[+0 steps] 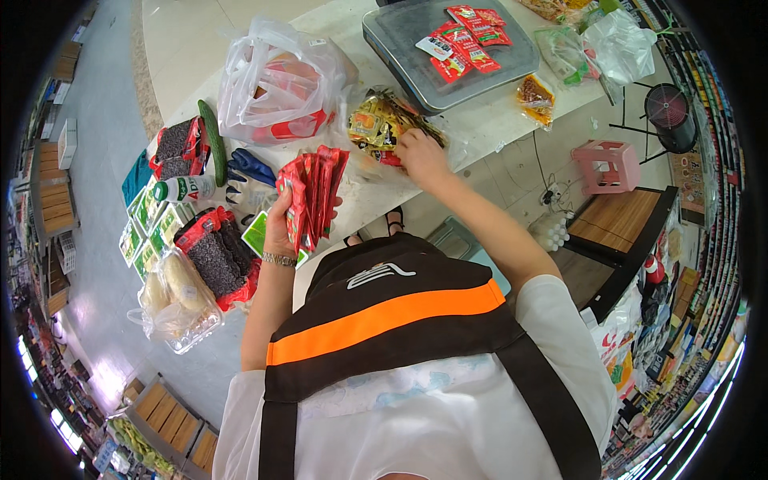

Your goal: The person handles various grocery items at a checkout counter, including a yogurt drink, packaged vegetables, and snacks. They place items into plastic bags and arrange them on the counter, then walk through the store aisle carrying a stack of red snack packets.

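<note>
My left hand (283, 225) grips a fanned bundle of red packets (315, 192) above the table's near edge. My right hand (422, 157) reaches into an opened transparent plastic bag (360, 162) holding gold-and-black packets (371, 125). Its fingertips rest among these packets, close to a red one (387, 158) at the near side. Whether the fingers pinch anything is hidden. Behind the bag, several red packets and a white one (434, 47) lie on the flat plate of a weighing scale (396, 36).
A full white plastic bag (279, 84) stands at back left on the table (345, 219). Nearby lie a cucumber (211, 141), a white bottle (186, 188), blue-coated gloves (252, 165) and dark vacuum packs (219, 258). Right of the scale is a sauce pouch (535, 99). A pink stool (607, 165) stands on the floor.
</note>
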Demonstrator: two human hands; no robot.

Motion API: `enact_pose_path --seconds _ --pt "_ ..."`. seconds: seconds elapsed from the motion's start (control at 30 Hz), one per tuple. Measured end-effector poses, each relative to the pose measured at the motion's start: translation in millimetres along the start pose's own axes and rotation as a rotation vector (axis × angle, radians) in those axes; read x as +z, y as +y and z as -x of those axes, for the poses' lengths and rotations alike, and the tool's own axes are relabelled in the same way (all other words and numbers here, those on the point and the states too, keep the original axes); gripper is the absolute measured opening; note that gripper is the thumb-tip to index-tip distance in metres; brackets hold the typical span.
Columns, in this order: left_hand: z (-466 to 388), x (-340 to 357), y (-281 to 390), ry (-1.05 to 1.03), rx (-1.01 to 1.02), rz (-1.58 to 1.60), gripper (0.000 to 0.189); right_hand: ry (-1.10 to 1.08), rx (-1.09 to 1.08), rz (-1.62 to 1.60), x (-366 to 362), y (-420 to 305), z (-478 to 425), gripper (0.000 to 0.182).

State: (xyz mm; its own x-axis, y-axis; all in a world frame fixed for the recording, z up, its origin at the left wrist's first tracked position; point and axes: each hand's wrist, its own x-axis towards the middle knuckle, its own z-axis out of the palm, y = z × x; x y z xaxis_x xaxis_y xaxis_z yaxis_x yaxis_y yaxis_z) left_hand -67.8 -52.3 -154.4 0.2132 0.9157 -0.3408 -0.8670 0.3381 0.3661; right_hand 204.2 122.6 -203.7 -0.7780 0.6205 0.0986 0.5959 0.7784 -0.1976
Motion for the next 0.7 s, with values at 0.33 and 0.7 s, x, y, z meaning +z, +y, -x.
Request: enact_pose_path --seconds 0.33,0.7 --pt "35.5 8.6 -22.6 0.069 0.047 -0.015 0.067 0.201 -0.041 0.067 20.3 -6.2 -8.1 0.017" --pt "-17.9 34.6 17.1 0.024 0.06 -0.177 0.078 0.134 -0.159 -0.066 -0.1 -25.5 52.8 0.019"
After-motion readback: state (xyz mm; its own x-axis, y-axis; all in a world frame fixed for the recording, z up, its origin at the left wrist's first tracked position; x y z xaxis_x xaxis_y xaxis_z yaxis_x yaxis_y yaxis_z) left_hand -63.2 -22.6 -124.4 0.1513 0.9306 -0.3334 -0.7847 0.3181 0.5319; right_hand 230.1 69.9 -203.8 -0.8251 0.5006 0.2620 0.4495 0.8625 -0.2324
